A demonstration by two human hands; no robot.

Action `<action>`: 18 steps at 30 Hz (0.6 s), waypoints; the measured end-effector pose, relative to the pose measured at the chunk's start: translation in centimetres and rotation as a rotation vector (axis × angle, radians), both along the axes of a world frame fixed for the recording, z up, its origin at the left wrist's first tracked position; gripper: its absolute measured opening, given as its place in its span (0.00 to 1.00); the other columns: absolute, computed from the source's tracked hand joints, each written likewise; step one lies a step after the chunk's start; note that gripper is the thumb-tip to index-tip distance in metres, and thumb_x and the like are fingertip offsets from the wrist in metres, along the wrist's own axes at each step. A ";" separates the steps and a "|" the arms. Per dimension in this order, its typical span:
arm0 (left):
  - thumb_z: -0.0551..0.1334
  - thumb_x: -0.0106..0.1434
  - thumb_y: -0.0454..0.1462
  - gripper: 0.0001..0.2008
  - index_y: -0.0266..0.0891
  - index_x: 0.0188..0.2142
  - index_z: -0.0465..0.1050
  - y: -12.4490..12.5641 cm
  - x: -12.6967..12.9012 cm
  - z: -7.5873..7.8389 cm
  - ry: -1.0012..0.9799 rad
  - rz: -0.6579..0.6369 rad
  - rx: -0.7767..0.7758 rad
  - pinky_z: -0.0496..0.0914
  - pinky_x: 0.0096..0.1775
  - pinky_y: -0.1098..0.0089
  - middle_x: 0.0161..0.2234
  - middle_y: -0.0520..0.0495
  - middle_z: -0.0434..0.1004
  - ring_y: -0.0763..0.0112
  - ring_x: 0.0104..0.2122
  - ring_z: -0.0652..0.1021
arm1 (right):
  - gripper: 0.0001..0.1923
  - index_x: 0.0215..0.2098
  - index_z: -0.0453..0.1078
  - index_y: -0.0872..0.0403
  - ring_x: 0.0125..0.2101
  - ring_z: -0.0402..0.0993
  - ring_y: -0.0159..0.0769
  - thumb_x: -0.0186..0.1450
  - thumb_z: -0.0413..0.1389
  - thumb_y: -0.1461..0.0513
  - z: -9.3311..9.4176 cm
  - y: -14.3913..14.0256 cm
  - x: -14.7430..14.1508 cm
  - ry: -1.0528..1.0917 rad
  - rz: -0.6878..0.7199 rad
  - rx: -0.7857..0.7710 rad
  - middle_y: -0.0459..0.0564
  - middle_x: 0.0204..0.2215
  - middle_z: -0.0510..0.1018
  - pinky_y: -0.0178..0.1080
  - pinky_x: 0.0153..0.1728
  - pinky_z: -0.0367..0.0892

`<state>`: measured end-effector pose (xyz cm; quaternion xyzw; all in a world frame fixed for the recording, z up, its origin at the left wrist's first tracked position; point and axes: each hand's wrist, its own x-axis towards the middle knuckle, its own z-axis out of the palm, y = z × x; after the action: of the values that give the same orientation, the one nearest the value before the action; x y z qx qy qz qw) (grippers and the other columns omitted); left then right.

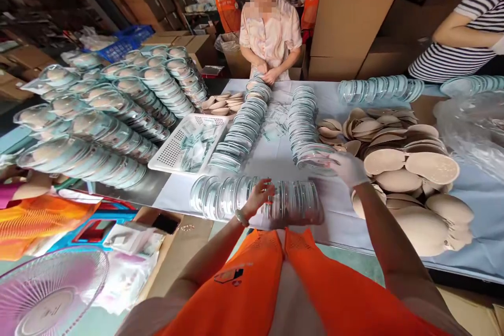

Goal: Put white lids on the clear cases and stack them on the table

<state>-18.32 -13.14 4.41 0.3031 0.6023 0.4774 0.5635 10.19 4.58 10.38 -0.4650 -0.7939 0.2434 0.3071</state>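
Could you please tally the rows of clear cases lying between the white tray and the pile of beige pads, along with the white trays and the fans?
Rows of clear cases: 3, with the left hand on the nearest one
White tray: 1
Fan: 1
Total: 5

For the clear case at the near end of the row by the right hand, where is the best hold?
Probably by its rim, from above and the right. The clear case lies nearly flat at the row's open end, under the right hand, with its neighbours stacked only behind it.
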 end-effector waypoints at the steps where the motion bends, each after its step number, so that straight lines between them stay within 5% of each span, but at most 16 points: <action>1: 0.74 0.60 0.51 0.27 0.40 0.53 0.74 -0.1 -0.2 -0.4 0.091 0.037 0.006 0.79 0.42 0.56 0.45 0.39 0.81 0.56 0.42 0.83 | 0.05 0.36 0.81 0.53 0.39 0.75 0.39 0.62 0.66 0.61 -1.3 1.4 -1.0 -0.065 0.032 -0.033 0.50 0.34 0.82 0.41 0.46 0.68; 5: 0.75 0.57 0.51 0.28 0.41 0.52 0.77 -0.9 -0.3 -1.8 0.424 0.036 0.125 0.76 0.53 0.45 0.49 0.36 0.82 0.45 0.50 0.82 | 0.05 0.36 0.76 0.54 0.45 0.74 0.44 0.61 0.64 0.66 -5.6 2.4 -4.7 -0.181 -0.002 -0.071 0.58 0.43 0.81 0.43 0.49 0.69; 9: 0.78 0.54 0.50 0.39 0.42 0.63 0.75 -0.4 1.4 -3.0 0.681 -0.142 0.253 0.54 0.71 0.40 0.66 0.33 0.73 0.32 0.69 0.67 | 0.21 0.57 0.72 0.59 0.58 0.71 0.53 0.68 0.60 0.58 -8.6 -1.3 -3.8 -0.145 -0.136 -0.069 0.69 0.59 0.75 0.49 0.56 0.68; 11: 0.80 0.50 0.50 0.50 0.41 0.69 0.68 0.6 2.6 -3.5 0.828 -0.324 0.255 0.38 0.73 0.36 0.73 0.32 0.63 0.29 0.74 0.56 | 0.30 0.62 0.69 0.59 0.55 0.75 0.52 0.66 0.62 0.53 -10.0 -3.6 -2.5 -0.125 -0.145 -0.200 0.66 0.57 0.78 0.47 0.53 0.70; 13: 0.81 0.49 0.48 0.55 0.42 0.73 0.63 1.8 3.5 -4.0 0.985 -0.517 0.205 0.28 0.70 0.31 0.76 0.31 0.57 0.28 0.76 0.50 | 0.28 0.60 0.71 0.56 0.46 0.80 0.50 0.65 0.62 0.53 -11.4 -5.7 -1.3 -0.141 -0.135 -0.399 0.61 0.47 0.83 0.44 0.45 0.72; 15: 0.81 0.50 0.46 0.55 0.44 0.74 0.61 2.6 3.9 -4.4 1.107 -0.648 0.141 0.27 0.68 0.27 0.76 0.31 0.55 0.30 0.76 0.50 | 0.19 0.54 0.75 0.55 0.39 0.81 0.48 0.67 0.58 0.57 -12.6 -7.2 0.0 -0.154 -0.191 -0.518 0.59 0.39 0.84 0.43 0.40 0.71; 18: 0.79 0.54 0.48 0.52 0.45 0.74 0.60 2.8 3.4 -4.3 1.145 -0.673 0.122 0.30 0.68 0.25 0.76 0.30 0.55 0.30 0.76 0.50 | 0.16 0.49 0.76 0.55 0.38 0.81 0.47 0.68 0.51 0.60 -13.1 -8.8 2.2 -0.115 -0.360 -0.526 0.59 0.38 0.84 0.43 0.39 0.71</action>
<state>-14.96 -10.37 0.15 0.7116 0.6508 0.0724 0.2546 12.39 -4.18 -2.67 -0.6744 -0.6248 0.3552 0.1691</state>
